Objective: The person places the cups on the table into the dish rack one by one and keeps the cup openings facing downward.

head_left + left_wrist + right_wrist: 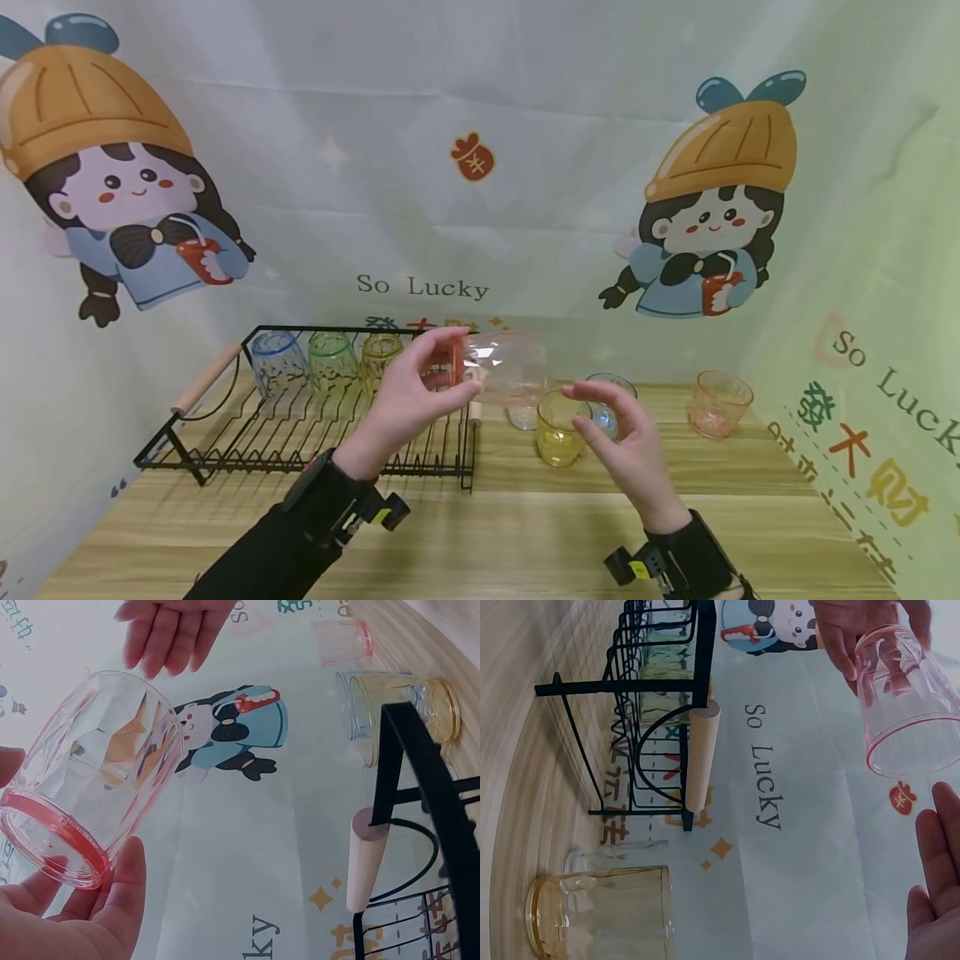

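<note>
Wooden tabletop (525,542): spreads below both hands, bearing the rack and loose glasses.
Black dish rack (300,468): left of and beneath the left grip; in it stand a blue glass (279,367), a green glass (332,367) and a yellow glass (378,358), in a row along its far side.
Left hand (408,387): thumb and fingers pinch the base of the held pink glass.
Right hand (633,450): thumb and fingers spread apart, near the glass's mouth, holding nothing.
Held pink glass (508,367): in the left grip, raised, tipped sideways, mouth towards the right hand; background visible through its clear body.
Yellow tumbler (558,442): lower than the grip, on its right side.
Blue tumbler (606,423): behind the right hand, partly hidden.
Other pink glass (720,407): farthest right of the grip.
</note>
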{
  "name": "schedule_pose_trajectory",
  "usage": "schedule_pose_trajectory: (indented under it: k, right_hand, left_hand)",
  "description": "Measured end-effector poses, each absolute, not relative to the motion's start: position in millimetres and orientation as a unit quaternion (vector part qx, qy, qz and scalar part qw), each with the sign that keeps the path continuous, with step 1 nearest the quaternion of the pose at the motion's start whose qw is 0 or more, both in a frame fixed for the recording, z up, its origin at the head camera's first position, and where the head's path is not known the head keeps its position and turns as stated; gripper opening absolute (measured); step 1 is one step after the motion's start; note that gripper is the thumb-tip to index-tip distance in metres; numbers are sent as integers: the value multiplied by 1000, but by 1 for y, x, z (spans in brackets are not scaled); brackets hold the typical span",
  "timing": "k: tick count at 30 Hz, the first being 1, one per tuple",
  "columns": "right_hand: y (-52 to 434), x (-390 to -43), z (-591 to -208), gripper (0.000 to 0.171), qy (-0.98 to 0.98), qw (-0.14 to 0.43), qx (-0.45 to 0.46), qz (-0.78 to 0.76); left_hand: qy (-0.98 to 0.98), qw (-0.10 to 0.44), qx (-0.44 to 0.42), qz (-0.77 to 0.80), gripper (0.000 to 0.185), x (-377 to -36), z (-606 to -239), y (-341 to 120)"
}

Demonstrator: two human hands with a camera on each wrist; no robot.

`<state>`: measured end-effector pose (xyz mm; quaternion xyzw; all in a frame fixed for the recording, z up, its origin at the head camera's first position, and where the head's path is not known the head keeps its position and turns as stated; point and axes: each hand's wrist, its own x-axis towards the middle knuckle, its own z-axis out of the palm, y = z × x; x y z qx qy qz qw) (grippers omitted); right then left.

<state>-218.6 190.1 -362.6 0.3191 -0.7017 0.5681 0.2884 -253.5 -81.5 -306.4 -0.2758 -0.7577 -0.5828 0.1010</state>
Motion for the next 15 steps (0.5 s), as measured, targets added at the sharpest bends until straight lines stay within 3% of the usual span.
schedule_pose_trajectory:
  k: [15]
  right_hand:
    - [199, -224, -368, 40, -734, 312, 321, 510]
  left_hand:
    - [-792, 109, -259, -543, 66, -259, -293, -96]
